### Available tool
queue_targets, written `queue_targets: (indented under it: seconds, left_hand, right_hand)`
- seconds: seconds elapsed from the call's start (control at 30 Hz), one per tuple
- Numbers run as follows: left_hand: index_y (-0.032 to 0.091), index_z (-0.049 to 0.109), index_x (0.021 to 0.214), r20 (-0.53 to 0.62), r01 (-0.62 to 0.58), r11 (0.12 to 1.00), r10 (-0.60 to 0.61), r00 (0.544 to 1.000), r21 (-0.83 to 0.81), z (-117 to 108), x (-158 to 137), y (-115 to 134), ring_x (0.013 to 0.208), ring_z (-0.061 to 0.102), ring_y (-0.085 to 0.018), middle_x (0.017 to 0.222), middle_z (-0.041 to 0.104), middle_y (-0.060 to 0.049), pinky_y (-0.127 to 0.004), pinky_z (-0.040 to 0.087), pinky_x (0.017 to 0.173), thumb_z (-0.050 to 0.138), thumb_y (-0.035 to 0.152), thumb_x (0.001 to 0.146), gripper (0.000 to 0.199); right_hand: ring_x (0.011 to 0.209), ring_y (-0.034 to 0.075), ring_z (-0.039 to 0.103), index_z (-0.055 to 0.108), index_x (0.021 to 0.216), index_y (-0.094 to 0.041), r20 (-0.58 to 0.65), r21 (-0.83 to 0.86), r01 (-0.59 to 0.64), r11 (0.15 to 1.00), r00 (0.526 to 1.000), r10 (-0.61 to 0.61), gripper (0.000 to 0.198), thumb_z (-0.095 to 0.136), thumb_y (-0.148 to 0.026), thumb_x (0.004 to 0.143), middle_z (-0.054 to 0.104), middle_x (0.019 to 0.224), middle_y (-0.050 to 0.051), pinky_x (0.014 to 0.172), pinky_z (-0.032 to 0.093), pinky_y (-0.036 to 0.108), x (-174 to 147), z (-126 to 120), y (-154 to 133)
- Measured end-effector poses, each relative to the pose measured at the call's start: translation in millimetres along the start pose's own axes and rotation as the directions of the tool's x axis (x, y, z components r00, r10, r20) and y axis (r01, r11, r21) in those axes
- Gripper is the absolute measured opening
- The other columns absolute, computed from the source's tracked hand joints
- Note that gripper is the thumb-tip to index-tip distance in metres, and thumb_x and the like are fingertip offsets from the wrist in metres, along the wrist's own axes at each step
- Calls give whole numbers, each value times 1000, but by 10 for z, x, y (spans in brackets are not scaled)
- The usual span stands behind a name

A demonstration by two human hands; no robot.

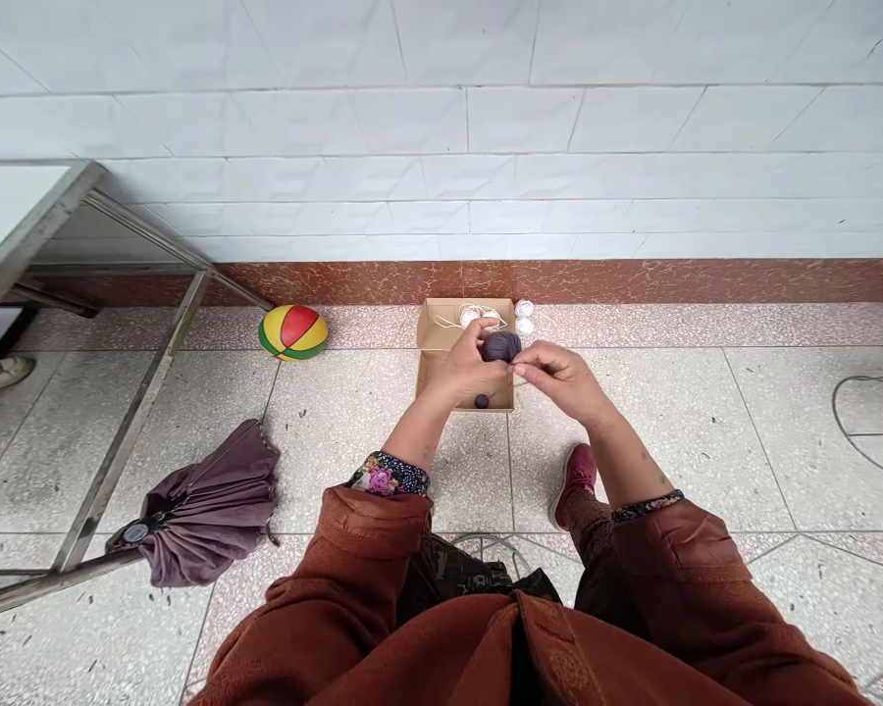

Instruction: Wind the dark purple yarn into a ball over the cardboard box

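The person's left hand (469,367) is cupping a dark purple-grey, rounded ball of yarn (501,345), its fingers curling over the far side and its thumb lying along the near side, so part of the ball is being hidden. The right hand (559,378) is bringing thumb and forefinger together at the ball's right edge; whether they are gripping a strand is too fine to make out. The ball is hanging above an open brown cardboard box (436,334), which is sitting on the speckled floor tiles (353,431); the hands and ball are covering much of its middle.

Inside the box, a small dark ball (481,401) is lying near the front edge, while white yarn (469,314) is resting in the back part, partly hidden behind the left fingers. Two small white balls (524,309) are standing just beside the box's right side.

Farther left, a yellow, red and green ball (292,332) is resting near the wall, and a folded purple fabric umbrella (206,510) is lying beside a metal-framed table (136,422), which the left edge is cutting off. A thin wire loop (834,404) is running out past the right edge.
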State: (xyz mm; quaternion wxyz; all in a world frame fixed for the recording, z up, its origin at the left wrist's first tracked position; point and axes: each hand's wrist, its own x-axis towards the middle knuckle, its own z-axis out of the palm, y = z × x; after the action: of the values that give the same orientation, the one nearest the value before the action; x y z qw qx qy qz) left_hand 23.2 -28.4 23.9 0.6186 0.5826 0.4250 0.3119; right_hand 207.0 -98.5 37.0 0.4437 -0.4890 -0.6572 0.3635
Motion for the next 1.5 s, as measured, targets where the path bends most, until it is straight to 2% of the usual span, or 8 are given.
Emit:
queue_targets:
  seconds: [0.1, 0.3, 0.63, 0.87, 1.0, 1.17, 1.33, 1.5]
  left_hand:
    - [24, 52, 138, 176, 2, 999, -11, 984, 47, 11, -44, 32, 102, 62, -22, 117, 63, -7, -41, 49, 95, 77, 18, 64, 78]
    - [27, 56, 135, 394, 130, 928, 20, 919, -349, 36, -105, 92, 104, 65, -22, 123, 64, -9, -39, 53, 88, 73, 30, 72, 65]
    - [24, 58, 129, 170, 146, 834, -63, 983, -533, 42, -35, 75, 98, 68, -21, 121, 67, -9, -36, 55, 83, 71, 37, 75, 58]
    - [22, 56, 131, -80, -26, 998, 30, 996, 51, 5, 23, -56, 111, 62, -25, 124, 64, -10, -43, 50, 98, 77, 19, 64, 70]
    - [25, 53, 140, 196, -72, 989, 46, 979, 128, 9, -43, -54, 103, 63, -23, 125, 63, -10, -41, 51, 93, 77, 15, 62, 82]
    - [28, 54, 142, 419, 5, 977, 86, 904, -212, 23, -126, 72, 110, 64, -23, 125, 64, -9, -37, 52, 93, 77, 18, 65, 80]
    - [27, 62, 130, 261, 13, 904, 110, 959, -426, 32, -100, 109, 111, 64, -23, 123, 66, -9, -38, 54, 93, 82, 26, 67, 66]
    - [22, 61, 119, -27, -33, 953, 26, 999, -302, 11, 17, -14, 104, 64, -19, 115, 68, -6, -38, 52, 96, 81, 27, 69, 54]
  right_hand:
    - [81, 20, 62, 72, 86, -25, -195, -70, -52, 996, 980, 37, 24, 67, -46, 95, 70, 85, 3, 79, 50, 36, 23, -85, 61]
    - [71, 19, 56, 68, 82, -24, -311, -145, -176, 974, 942, 123, 25, 62, -45, 95, 65, 77, 1, 71, 45, 33, 41, -96, 261]
    - [81, 21, 63, 69, 84, -24, -79, -182, -70, 981, 995, 56, 24, 61, -44, 96, 71, 85, 4, 79, 49, 35, -5, 16, 274]
    - [80, 19, 63, 72, 87, -25, -13, -94, -10, 996, 1000, 8, 26, 64, -48, 98, 71, 86, 3, 79, 51, 35, -3, -47, 14]
    - [82, 21, 63, 72, 85, -26, -148, -141, -27, 990, 989, 6, 28, 64, -50, 97, 70, 84, 4, 80, 51, 37, 24, -110, 53]
    - [78, 20, 60, 69, 83, -25, -274, -152, -115, 982, 959, 70, 26, 64, -47, 97, 67, 81, 3, 76, 48, 36, 31, -113, 206]
    - [72, 19, 57, 65, 83, -24, -224, -181, -168, 969, 966, 125, 24, 60, -43, 97, 65, 77, 1, 70, 45, 33, 11, -58, 310]
    - [82, 19, 64, 68, 84, -24, 25, -179, -23, 984, 999, 28, 21, 60, -37, 98, 71, 87, 3, 79, 49, 34, -16, 61, 200]
